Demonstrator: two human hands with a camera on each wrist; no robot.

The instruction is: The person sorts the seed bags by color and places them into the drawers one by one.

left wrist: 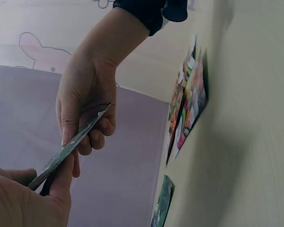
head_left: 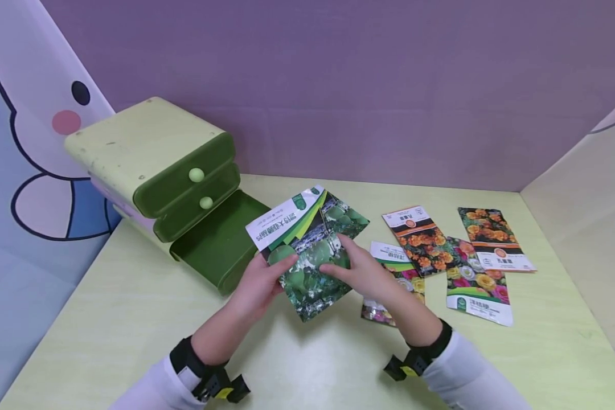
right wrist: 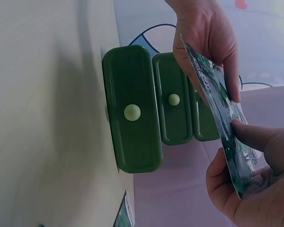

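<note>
Both hands hold one seed packet (head_left: 315, 279) printed with round green fruit, tilted above the table. My left hand (head_left: 256, 287) grips its left edge, thumb on the front. My right hand (head_left: 366, 270) pinches the right side, with its thumb on the front in the right wrist view. Behind the held packet, another green seed packet (head_left: 345, 216) lies on the table, partly hidden; the left wrist view also catches this packet (left wrist: 162, 203). Left of the hands is a small drawer cabinet (head_left: 148, 148), its bottom drawer (head_left: 215, 239) pulled far out and its middle one slightly out.
Right of the hands lie orange-flower packets (head_left: 425, 245) (head_left: 494, 239) and mixed-flower packets (head_left: 479, 285) (head_left: 392, 265), some overlapping. My right forearm passes over one of them. A purple wall panel (head_left: 364, 102) closes off the table's back edge.
</note>
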